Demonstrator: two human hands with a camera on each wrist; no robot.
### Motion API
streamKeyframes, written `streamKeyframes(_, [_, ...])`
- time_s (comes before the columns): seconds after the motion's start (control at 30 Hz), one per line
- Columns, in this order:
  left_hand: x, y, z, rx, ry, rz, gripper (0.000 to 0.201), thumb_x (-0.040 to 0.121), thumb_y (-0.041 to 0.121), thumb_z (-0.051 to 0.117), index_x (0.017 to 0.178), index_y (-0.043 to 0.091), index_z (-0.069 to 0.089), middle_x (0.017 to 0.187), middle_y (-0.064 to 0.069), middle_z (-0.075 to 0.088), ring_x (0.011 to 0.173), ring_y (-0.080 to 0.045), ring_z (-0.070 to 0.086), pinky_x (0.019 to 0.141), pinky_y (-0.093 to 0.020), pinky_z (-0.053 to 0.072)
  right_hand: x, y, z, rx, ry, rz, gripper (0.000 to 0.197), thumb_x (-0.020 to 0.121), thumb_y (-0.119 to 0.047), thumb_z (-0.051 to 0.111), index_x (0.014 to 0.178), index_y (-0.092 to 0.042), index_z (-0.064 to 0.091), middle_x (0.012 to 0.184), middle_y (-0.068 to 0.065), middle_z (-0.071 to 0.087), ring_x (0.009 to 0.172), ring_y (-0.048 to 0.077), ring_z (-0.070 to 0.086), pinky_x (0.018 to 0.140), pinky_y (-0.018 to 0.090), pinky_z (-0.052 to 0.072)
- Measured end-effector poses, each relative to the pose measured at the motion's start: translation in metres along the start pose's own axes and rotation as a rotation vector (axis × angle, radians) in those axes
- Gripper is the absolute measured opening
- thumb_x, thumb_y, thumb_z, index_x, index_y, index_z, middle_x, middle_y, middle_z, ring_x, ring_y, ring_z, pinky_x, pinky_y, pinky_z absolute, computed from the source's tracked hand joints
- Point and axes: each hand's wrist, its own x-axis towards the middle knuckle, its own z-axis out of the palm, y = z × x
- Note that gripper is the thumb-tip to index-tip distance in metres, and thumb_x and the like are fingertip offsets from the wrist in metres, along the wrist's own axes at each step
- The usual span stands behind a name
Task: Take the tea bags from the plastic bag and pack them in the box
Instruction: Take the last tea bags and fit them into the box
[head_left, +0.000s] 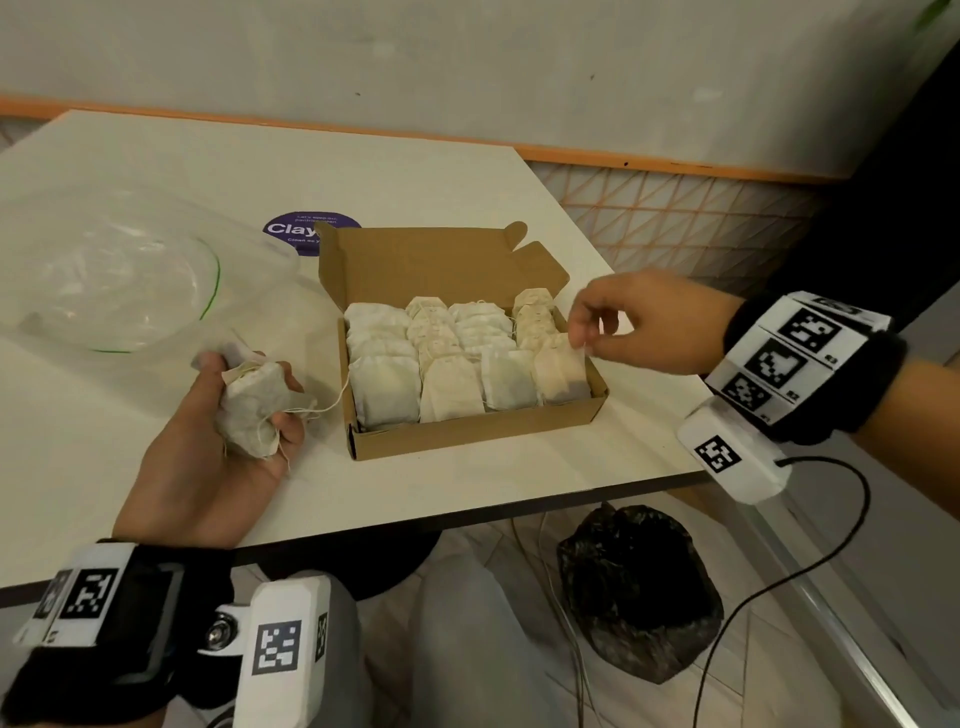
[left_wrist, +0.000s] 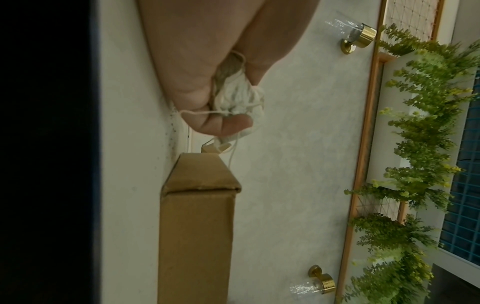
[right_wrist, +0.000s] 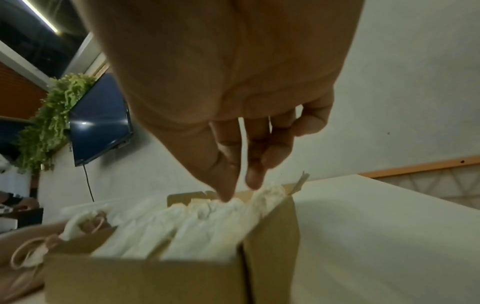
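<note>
Two hands work at a cardboard box. The left hand (head_left: 228, 436) lies palm up on the tabletop (head_left: 130, 457) just left of the box, fingers curled round a bunch (head_left: 252, 405) of crumpled tea bags; loose strings trail from it toward the box's left wall. In the left wrist view the fingers (left_wrist: 223, 123) close under the same bunch (left_wrist: 239, 96), and a string with a small tag hangs down over the box corner.

The right hand (head_left: 639, 322) hovers over the right edge of the box, thumb and fingertips drawn together at the top corner of the nearest bag (head_left: 561, 371) in the rightmost row; whether they actually pinch it or only touch it cannot be told. In the right wrist view the fingertips (right_wrist: 228, 193) meet the tops of the packed bags.

The box (head_left: 478, 431) sits open near the right part of the tabletop, its lid (head_left: 436, 265) tilted back on the far side. Four rows of tea bags (head_left: 431, 353) stand packed in it, running near to far.

The plastic bag (head_left: 130, 280), clear with a green line along its mouth, lies on the far left of the tabletop, well apart from the box. A purple round sticker (head_left: 293, 231) shows just behind the lid. A black sack (head_left: 639, 587) sits on the floor below the near right edge.
</note>
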Motion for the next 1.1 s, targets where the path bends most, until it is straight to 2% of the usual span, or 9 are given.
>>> streamKeyframes(0.13, [-0.002,0.001,0.002,-0.001,-0.008,-0.004,0.041,0.101,0.041,0.04,0.076,0.022,0.067,0.086,0.006,0.062,0.078,-0.005,0.064,0.053,-0.013,0.047,-0.003,0.007,0.023,-0.139,0.013,0.095,0.018,0.079,-0.036,0.066,0.097,-0.032,0.066,0.102,-0.008,0.044,0.104,0.012,0.037,0.09,0.03,0.031])
streamKeyframes(0.27, [-0.008,0.002,0.01,0.008,0.005,-0.001,0.046,0.1,0.04,0.039,0.069,0.024,0.069,0.082,0.007,0.064,0.074,-0.004,0.065,0.051,-0.012,0.047,-0.001,0.01,0.039,0.001,0.105,0.142,0.015,0.081,-0.033,0.065,0.096,-0.032,0.069,0.099,-0.007,0.042,0.107,0.017,0.038,0.097,0.037,0.035])
streamKeyframes(0.4, [-0.015,0.002,0.023,-0.015,0.026,-0.015,0.031,0.095,0.036,0.042,0.078,0.025,0.066,0.081,0.002,0.065,0.072,-0.01,0.067,0.048,-0.012,0.046,0.001,-0.004,0.028,0.157,0.31,0.131,0.013,0.083,-0.029,0.064,0.095,-0.03,0.068,0.101,-0.004,0.047,0.101,0.012,0.043,0.081,0.024,0.031])
streamKeyframes(0.47, [-0.018,0.005,0.031,-0.069,0.01,-0.057,0.02,0.094,0.034,0.044,0.088,0.023,0.06,0.082,-0.004,0.066,0.073,-0.014,0.068,0.048,-0.013,0.048,0.001,-0.024,0.021,0.296,0.372,0.08,0.012,0.082,-0.028,0.065,0.094,-0.03,0.067,0.1,-0.004,0.053,0.09,0.009,0.05,0.072,0.023,0.038])
streamKeyframes(0.63, [-0.026,0.004,0.065,-0.049,-0.162,-0.094,0.054,0.099,0.035,0.036,0.062,0.019,0.072,0.081,-0.011,0.068,0.078,-0.013,0.066,0.053,-0.013,0.051,-0.002,-0.089,0.031,0.724,0.219,-0.063,0.024,0.071,-0.036,0.07,0.093,-0.028,0.066,0.084,-0.005,0.064,0.07,0.006,0.057,0.061,0.019,0.046])
streamKeyframes(0.8, [-0.016,-0.013,0.095,0.031,-0.196,-0.194,0.052,0.101,0.036,0.034,0.094,-0.004,0.067,0.1,-0.023,0.069,0.084,-0.027,0.068,0.059,-0.027,0.058,0.018,-0.111,0.049,0.959,0.233,-0.025,0.031,0.072,-0.032,0.075,0.097,-0.019,0.061,0.085,0.001,0.062,0.065,0.006,0.055,0.057,0.013,0.044])
streamKeyframes(0.97, [-0.002,-0.023,0.102,0.0,-0.154,-0.263,0.043,0.101,0.034,0.036,0.123,0.002,0.053,0.124,-0.022,0.06,0.106,-0.027,0.061,0.081,-0.034,0.054,0.041,-0.101,0.056,1.088,0.311,0.111,0.019,0.079,-0.021,0.071,0.088,-0.005,0.063,0.072,0.002,0.06,0.064,0.011,0.056,0.058,0.017,0.047])
streamKeyframes(1.03, [0.001,-0.025,0.102,0.008,-0.139,-0.261,0.04,0.1,0.033,0.04,0.125,0.005,0.054,0.124,-0.019,0.061,0.104,-0.026,0.063,0.077,-0.036,0.056,0.045,-0.095,0.057,1.139,0.341,0.182,0.018,0.08,-0.025,0.07,0.076,-0.01,0.06,0.069,0.004,0.059,0.061,0.012,0.055,0.055,0.019,0.045])
streamKeyframes(1.1, [0.003,-0.028,0.102,0.041,-0.111,-0.262,0.039,0.099,0.031,0.044,0.125,0.004,0.055,0.119,-0.017,0.063,0.094,-0.024,0.065,0.067,-0.031,0.059,0.048,-0.091,0.059,1.136,0.356,0.236,0.027,0.081,-0.032,0.068,0.066,-0.016,0.053,0.065,0.003,0.058,0.058,0.011,0.054,0.051,0.018,0.04])
